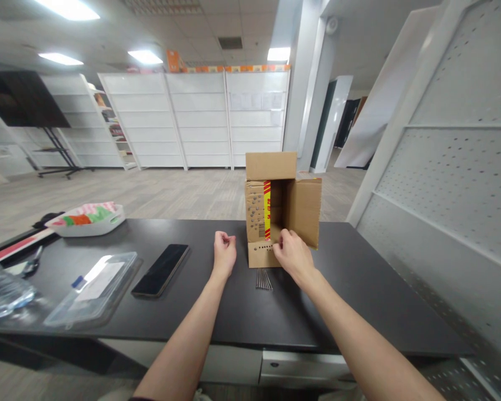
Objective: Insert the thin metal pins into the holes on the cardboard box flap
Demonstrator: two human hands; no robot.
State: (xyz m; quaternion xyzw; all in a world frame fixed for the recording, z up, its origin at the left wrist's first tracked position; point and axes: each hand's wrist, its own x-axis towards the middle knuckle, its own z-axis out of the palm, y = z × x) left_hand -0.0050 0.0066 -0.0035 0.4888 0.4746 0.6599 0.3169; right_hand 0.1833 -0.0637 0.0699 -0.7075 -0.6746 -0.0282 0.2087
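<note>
A cardboard box [255, 203] stands on the table with its flaps spread and its opening facing me. Its lower flap [259, 258] has a row of small dark holes or dots, and more dark spots mark the front panel. My right hand [294, 255] is at that lower flap, thumb and fingers pinched together; whatever lies between the fingertips is hidden. Left of the box, my left hand [224, 253] is curled closed just above the table, and its inside cannot be seen. Several thin metal nails or screws [264, 280] lie fanned out in front of the flap.
Left on the dark table [250, 323] lie a black phone [162, 270] and a clear plastic case [94, 287]. Farther left are a water bottle [4, 289] and a white basket [94, 224] with colourful contents. A perforated white panel [451, 156] borders the right side.
</note>
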